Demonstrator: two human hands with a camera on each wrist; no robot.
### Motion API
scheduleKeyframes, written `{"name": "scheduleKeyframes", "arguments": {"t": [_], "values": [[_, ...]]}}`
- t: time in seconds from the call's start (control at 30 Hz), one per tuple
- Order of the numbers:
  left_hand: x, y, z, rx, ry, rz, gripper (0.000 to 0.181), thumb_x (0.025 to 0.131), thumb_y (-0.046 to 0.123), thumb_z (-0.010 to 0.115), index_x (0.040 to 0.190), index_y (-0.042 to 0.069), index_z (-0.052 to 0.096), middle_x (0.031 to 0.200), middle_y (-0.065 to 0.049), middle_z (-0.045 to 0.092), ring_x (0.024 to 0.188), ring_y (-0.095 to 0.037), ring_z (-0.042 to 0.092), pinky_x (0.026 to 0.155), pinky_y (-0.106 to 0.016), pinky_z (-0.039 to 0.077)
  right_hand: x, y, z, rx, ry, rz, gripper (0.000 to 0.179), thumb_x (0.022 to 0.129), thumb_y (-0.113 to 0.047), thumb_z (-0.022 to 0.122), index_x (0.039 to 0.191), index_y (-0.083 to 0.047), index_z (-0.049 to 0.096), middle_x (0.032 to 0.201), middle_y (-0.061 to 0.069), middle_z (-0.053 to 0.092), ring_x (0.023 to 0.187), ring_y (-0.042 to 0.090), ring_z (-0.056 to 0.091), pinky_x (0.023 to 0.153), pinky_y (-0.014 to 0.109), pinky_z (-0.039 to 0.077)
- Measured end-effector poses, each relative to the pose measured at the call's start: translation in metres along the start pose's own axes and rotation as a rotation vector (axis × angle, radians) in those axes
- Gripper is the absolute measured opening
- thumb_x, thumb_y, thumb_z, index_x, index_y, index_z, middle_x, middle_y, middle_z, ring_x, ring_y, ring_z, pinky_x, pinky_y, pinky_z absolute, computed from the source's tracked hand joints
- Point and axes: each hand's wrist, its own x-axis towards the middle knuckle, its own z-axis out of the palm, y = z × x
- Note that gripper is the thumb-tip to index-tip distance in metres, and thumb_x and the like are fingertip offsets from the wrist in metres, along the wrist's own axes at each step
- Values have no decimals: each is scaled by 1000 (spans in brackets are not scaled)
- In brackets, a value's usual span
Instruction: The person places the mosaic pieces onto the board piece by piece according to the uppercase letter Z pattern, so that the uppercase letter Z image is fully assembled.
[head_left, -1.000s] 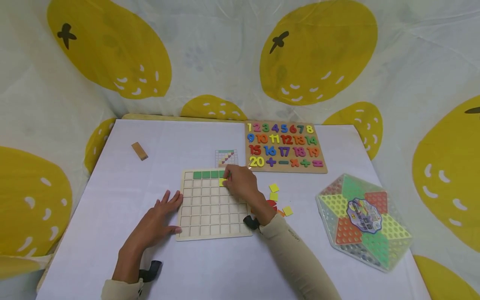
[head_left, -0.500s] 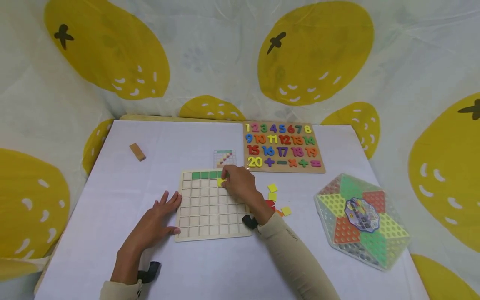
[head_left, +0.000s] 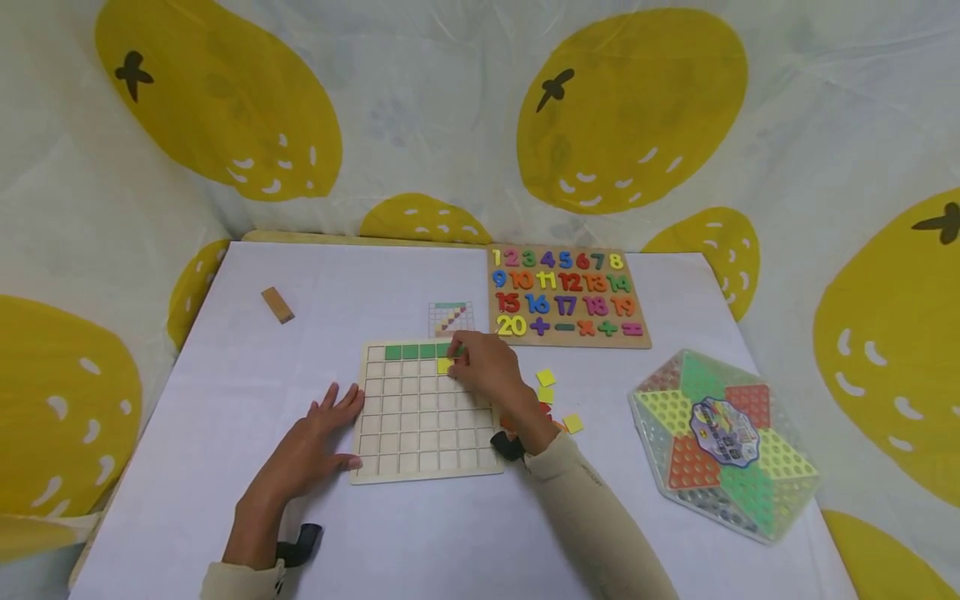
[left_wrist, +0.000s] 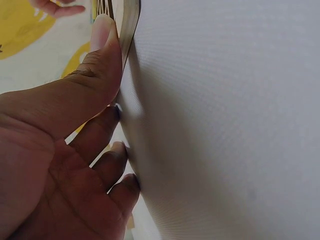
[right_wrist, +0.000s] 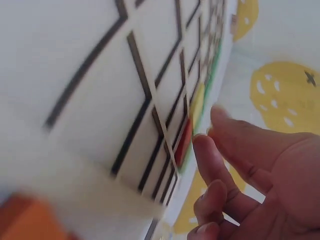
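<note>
A wooden grid board (head_left: 408, 422) lies on the table with a row of green square tiles (head_left: 410, 352) along its far side. Below that row a yellow square tile (head_left: 444, 367) sits in a cell, and in the right wrist view a red piece (right_wrist: 184, 143) lies beside it. My right hand (head_left: 489, 367) hovers over the board's far right part, thumb and fingertips close to the yellow and red pieces, nothing visible between them. Spread along the board's left edge, my left hand (head_left: 311, 437) touches it with thumb and fingers.
Loose yellow tiles (head_left: 546, 378) and red and orange pieces lie right of the board, partly behind the right wrist. A pattern card (head_left: 452, 317) and a number puzzle board (head_left: 570, 296) stand behind. A hexagonal game box (head_left: 723, 446) is at right, a small brown block (head_left: 278, 305) at left.
The right hand has shifted very slightly right over the same spot, and its wrist now covers more of the loose red pieces. The left hand stays on the board's edge.
</note>
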Motion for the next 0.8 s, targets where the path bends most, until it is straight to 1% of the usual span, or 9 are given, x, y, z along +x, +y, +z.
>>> {"name": "scheduleKeyframes", "arguments": {"t": [0.1,0.27,0.43,0.6,0.8], "values": [[0,0,0,-2,-1,8,110,68,16,98,163,9,41,171,-11,34,164,-42,19,128,-69,22,-9,12,-8,60,30,21,17,90,-20,86,102,-20,75,82,-2,67,78,19,61,63,31,47],[0,-1,-1,1,-6,13,110,69,17,97,163,8,41,171,-11,34,164,-43,20,128,-71,23,-26,34,-26,83,56,69,20,91,-19,86,108,-21,76,90,-2,70,85,21,61,67,32,49],[0,-1,-2,-2,-5,13,110,69,17,97,163,8,41,171,-12,34,164,-43,20,127,-71,23,-43,56,-40,83,59,109,23,90,-19,86,111,-22,75,94,-1,71,83,21,60,65,30,52],[0,0,-4,-8,-7,11,109,69,16,97,163,8,41,171,-12,34,164,-43,19,128,-70,22,-57,69,-44,66,28,140,21,88,-17,87,107,-19,78,92,-1,70,84,21,59,71,30,51],[0,1,-2,-3,-5,7,110,69,17,97,163,9,40,171,-11,34,164,-42,19,128,-70,22,-70,80,-37,43,-55,104,19,86,-16,90,102,-22,80,93,-4,70,86,18,58,77,31,50]]}}
